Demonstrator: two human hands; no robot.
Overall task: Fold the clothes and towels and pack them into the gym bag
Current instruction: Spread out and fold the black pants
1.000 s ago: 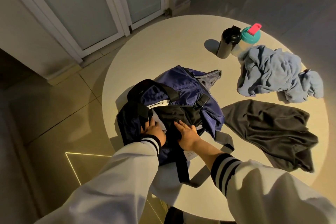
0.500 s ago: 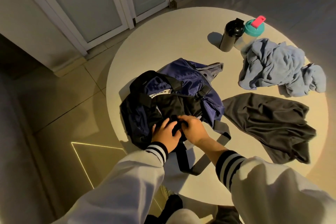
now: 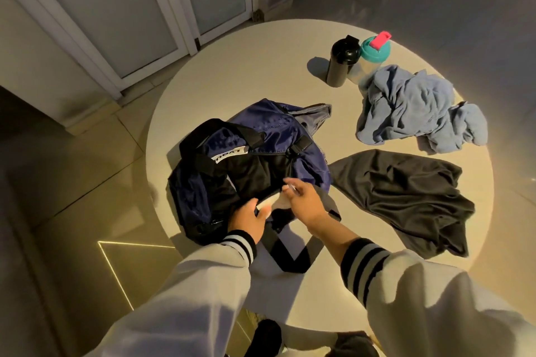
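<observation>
Working at the open mouth of the navy gym bag (image 3: pixel 275 130), slumping at nine o'clock on the round table (image 3: pixel 246 66). Gripping the bag's near lip with the left hand (image 3: pixel 246 217), curling thumb and fingers over the dark fabric. Reaching over the opening with the right hand (image 3: pixel 304 206), blurring at the fingertips and so not revealing whether pinching a zip pull, an edge or nothing. Showing something white (image 3: pixel 272 201) just inside the opening between the two hands, possibly a folded piece packed, though not telling for certain. Leaving most of the job waiting, by the look of it: showing the blue towel (image 3: pixel 414 113) crumpling in a heap at two o'clock and the dark garment (image 3: pixel 406 194) sprawling unfolded at four o'clock, just beside the bag and apart from both hands. Showing a black bottle (image 3: pixel 340 64) and a teal-lidded shaker (image 3: pixel 374 52) standing side by side at one o'clock, close against the towel's far edge. Trailing the bag's black strap (image 3: pixel 287 255) toward the table's near edge at six o'clock. Judging from this: folding not yet begun on either visible piece, packing barely under way.
</observation>
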